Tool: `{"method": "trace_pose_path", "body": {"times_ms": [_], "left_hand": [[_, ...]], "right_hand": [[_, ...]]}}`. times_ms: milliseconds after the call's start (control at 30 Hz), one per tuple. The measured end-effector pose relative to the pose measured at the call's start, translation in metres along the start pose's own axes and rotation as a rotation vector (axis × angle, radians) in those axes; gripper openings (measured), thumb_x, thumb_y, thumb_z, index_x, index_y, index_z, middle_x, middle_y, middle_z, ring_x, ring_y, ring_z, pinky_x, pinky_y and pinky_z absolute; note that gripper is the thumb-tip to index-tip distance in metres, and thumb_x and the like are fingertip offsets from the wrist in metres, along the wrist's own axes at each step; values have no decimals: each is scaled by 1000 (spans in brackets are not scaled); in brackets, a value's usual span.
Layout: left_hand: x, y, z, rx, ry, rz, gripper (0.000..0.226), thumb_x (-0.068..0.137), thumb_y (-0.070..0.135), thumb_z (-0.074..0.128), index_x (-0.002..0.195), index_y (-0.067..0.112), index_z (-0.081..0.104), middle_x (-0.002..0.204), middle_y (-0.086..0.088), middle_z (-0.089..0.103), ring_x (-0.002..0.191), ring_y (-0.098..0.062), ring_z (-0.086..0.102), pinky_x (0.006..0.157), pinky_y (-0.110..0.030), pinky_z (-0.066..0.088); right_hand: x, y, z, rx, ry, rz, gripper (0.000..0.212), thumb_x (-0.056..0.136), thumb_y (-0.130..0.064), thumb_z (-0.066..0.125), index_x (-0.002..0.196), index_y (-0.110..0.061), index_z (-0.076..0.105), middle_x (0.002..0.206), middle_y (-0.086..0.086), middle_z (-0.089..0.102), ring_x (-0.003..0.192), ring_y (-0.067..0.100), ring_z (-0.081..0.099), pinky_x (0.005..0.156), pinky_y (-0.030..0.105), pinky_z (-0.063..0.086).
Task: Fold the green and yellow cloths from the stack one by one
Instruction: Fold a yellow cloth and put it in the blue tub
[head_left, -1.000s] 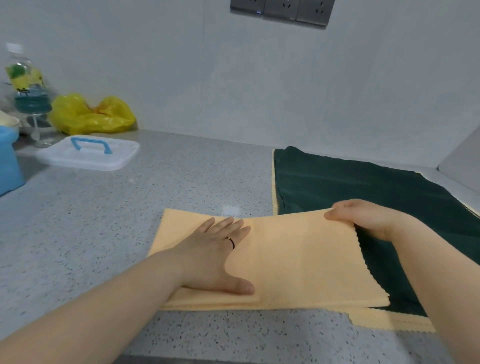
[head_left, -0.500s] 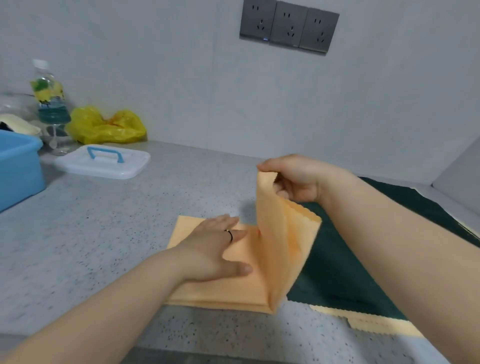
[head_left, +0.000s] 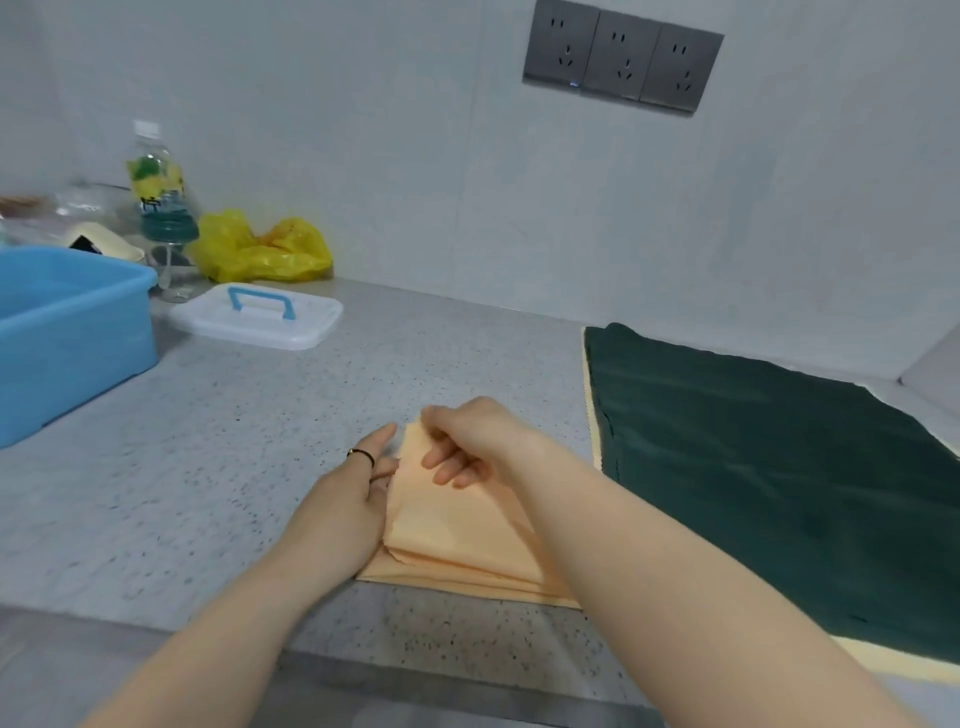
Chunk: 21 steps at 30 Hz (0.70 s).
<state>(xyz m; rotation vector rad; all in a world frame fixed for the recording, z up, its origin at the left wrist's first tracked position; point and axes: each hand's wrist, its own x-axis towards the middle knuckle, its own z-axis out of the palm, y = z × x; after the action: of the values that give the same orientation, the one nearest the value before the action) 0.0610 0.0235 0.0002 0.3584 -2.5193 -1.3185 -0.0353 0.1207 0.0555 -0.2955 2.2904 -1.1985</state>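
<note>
A speckled grey countertop (head_left: 208, 441) runs below a pale wall fitted with three sockets (head_left: 623, 62). The yellow cloth (head_left: 457, 530) lies near the front edge, folded into several layers. The right hand (head_left: 483, 441) pinches its raised far corner between thumb and curled fingers. The left hand (head_left: 343, 504) rests against the cloth's left side with fingers straight, holding nothing. The green cloth (head_left: 753, 467) lies spread flat to the right on the stack, with a pale yellow edge (head_left: 883, 670) showing beneath it. Probable faults: if the pinched corner is released before it lines up, the layers will likely fan out and the fold will sit skewed. If the left hand lifts too soon, the lower layers may slide toward the counter edge. Containers: the blue tub (head_left: 78, 270) at far left does not show its interior. The white box (head_left: 260, 322) with a blue handle is closed, so its contents cannot be told. The bottle (head_left: 158, 182) and the yellow bag (head_left: 260, 249) stand by the wall, and their contents are unclear.
</note>
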Motion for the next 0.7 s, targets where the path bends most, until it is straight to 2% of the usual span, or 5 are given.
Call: {"method": "trace_pose_path", "body": {"times_ms": [133,233,333,467,700], "left_hand": [[1,0,-5,-49,7,-9,40,98,16,32,136,29,40,115,7,60,111,-11,53,81,-12,36],[1,7,-9,-4,-6,10,33,98,27,33,126,29,50,110,15,59,107,-8,50,81,-18,32],[4,24,-14,64,-3,7,31,99,29,30,117,30,55,92,24,53,94,-4,51,71,-16,34],[15,64,3,387,-113,23,40,99,19,29,137,26,38,140,4,43,124,-19,44,95,-24,35],[41,111,43,1141,-315,166,38,93,11,32,129,11,43,134,-7,45,127,-23,38,109,-34,19]], "right_hand": [[-7,11,-17,-147,269,-227,36,96,-29,39,64,-14,47,66,5,61,55,20,51,57,28,42],[-17,41,-34,-482,472,-297,26,95,-19,34,100,-15,59,108,4,63,98,23,55,82,31,42],[-19,70,-36,-759,345,-274,39,98,-22,28,133,-13,42,136,4,47,125,23,40,102,30,30],[-10,82,-25,-854,337,-269,44,99,-24,20,141,-13,29,149,2,29,138,17,21,115,33,13],[-7,86,-24,-870,285,-248,51,99,-24,19,148,-17,7,156,1,6,144,17,1,116,33,-3]]}}
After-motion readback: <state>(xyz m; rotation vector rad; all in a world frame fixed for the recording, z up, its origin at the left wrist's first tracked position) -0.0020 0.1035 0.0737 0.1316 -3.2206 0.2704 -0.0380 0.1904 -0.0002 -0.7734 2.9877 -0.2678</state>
